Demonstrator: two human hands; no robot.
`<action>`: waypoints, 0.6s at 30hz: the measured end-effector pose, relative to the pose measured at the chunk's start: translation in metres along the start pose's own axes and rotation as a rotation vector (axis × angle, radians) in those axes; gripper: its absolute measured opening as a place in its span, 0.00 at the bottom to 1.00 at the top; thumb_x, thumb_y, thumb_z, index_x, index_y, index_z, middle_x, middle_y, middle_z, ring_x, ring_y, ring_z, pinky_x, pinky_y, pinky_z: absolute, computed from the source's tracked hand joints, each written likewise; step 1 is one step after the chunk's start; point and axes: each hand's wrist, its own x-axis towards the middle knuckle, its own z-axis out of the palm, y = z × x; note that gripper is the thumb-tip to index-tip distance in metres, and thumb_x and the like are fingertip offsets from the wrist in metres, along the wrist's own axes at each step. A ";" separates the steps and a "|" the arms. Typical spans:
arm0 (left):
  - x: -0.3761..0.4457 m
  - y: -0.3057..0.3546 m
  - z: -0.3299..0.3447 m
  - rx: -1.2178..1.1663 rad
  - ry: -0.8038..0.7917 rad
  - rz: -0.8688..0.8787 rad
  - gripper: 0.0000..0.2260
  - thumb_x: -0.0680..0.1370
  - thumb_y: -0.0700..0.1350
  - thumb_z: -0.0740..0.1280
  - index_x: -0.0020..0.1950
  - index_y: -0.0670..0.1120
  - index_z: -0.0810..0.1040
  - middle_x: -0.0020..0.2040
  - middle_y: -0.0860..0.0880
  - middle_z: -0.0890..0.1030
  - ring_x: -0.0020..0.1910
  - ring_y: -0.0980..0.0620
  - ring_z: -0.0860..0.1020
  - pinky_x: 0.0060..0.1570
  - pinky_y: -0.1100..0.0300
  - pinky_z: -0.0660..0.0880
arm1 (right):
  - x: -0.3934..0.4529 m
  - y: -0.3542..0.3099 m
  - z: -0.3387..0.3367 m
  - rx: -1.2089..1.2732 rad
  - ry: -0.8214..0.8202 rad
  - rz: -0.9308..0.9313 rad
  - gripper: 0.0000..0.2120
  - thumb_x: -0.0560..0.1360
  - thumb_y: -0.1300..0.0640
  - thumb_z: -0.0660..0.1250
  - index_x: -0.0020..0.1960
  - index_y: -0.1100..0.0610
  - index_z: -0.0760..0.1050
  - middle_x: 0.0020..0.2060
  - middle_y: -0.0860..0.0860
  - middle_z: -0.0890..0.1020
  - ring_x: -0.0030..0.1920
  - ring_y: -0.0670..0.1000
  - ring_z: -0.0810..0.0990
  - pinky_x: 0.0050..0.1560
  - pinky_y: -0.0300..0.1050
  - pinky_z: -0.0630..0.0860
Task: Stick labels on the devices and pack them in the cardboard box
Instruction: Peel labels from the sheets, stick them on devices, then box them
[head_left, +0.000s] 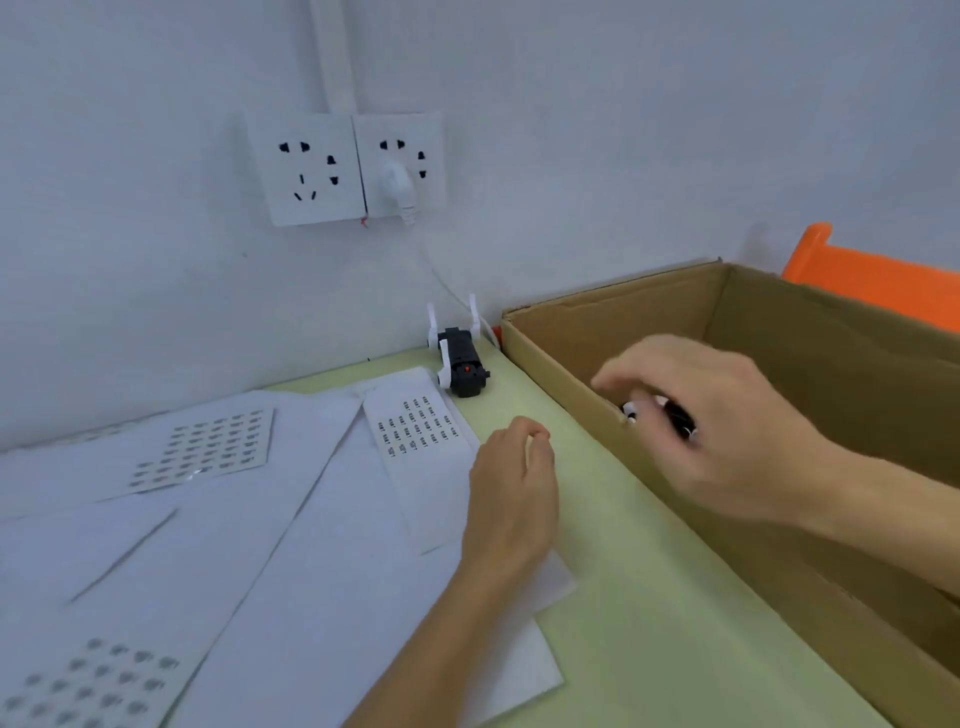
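My right hand (711, 431) reaches over the near wall of the open cardboard box (561, 364) and holds a small black device with white parts (670, 415) inside it, mostly hidden by my fingers. A second black device with white arms (462, 369) lies on the green table by the wall, just left of the box. My left hand (511, 483) hovers with loosely curled fingers at the right edge of a label sheet (415, 426) and holds nothing that I can see.
More label sheets (208, 447) and white backing papers cover the table's left half. Wall sockets (343, 166) with a white plug and cable sit above the device. An orange object (852, 275) stands behind the box. The green table (649, 623) shows between paper and box.
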 end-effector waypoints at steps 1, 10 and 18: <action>-0.001 0.003 -0.004 -0.117 0.044 -0.022 0.15 0.75 0.53 0.54 0.48 0.46 0.76 0.46 0.50 0.78 0.48 0.56 0.74 0.49 0.62 0.70 | -0.011 -0.022 0.005 -0.006 -0.128 -0.029 0.16 0.78 0.54 0.55 0.59 0.54 0.78 0.51 0.46 0.82 0.52 0.46 0.79 0.54 0.41 0.74; 0.011 0.000 -0.039 -1.045 0.211 -0.318 0.11 0.80 0.38 0.61 0.41 0.40 0.79 0.46 0.39 0.81 0.52 0.44 0.80 0.54 0.60 0.77 | -0.045 -0.096 0.070 -0.066 -0.689 0.117 0.31 0.84 0.42 0.46 0.82 0.54 0.42 0.81 0.46 0.50 0.80 0.48 0.47 0.77 0.41 0.47; -0.004 0.018 -0.070 -0.994 0.148 -0.233 0.10 0.78 0.35 0.61 0.40 0.39 0.79 0.45 0.39 0.81 0.47 0.38 0.85 0.46 0.55 0.82 | -0.039 -0.096 0.065 -0.132 -0.560 0.118 0.24 0.83 0.43 0.48 0.76 0.47 0.61 0.72 0.40 0.69 0.70 0.43 0.67 0.68 0.38 0.64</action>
